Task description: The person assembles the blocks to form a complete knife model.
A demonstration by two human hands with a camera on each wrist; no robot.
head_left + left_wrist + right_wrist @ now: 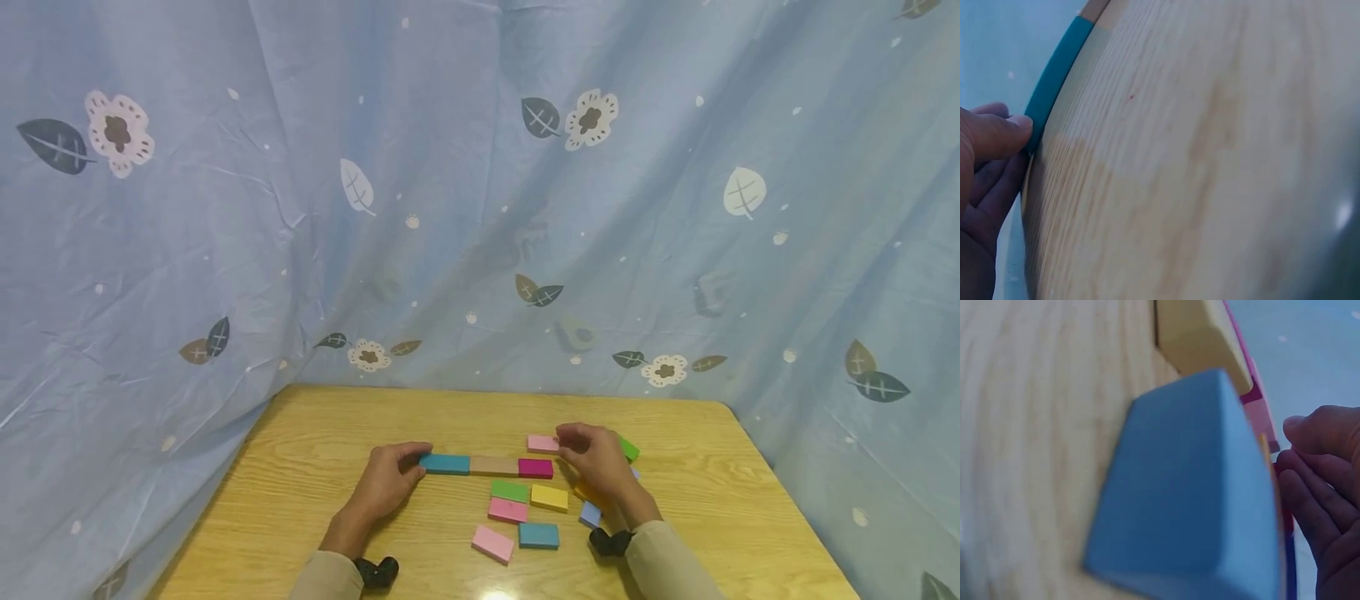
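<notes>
In the head view a blue block [446, 464], a tan block [494, 466] and a magenta block [536, 468] lie end to end in a row. My left hand [387, 482] holds the blue block's left end; the left wrist view shows the thumb [1019, 124] against that block [1057, 78]. Behind the row's right end lies a pink block [543, 443]. My right hand [597, 460] is beside its right end, thumb and fingers curved and apart. The right wrist view shows a narrow gap between thumb [1300, 428] and pink block [1260, 417].
Nearer me lie a green block [510, 490], a yellow block [550, 497], a darker pink block [508, 510], a light pink block [492, 544] and a blue block [538, 536]. Several more, including a small blue one [590, 514], are partly under my right arm. A patterned curtain [480, 208] hangs behind the table [300, 500].
</notes>
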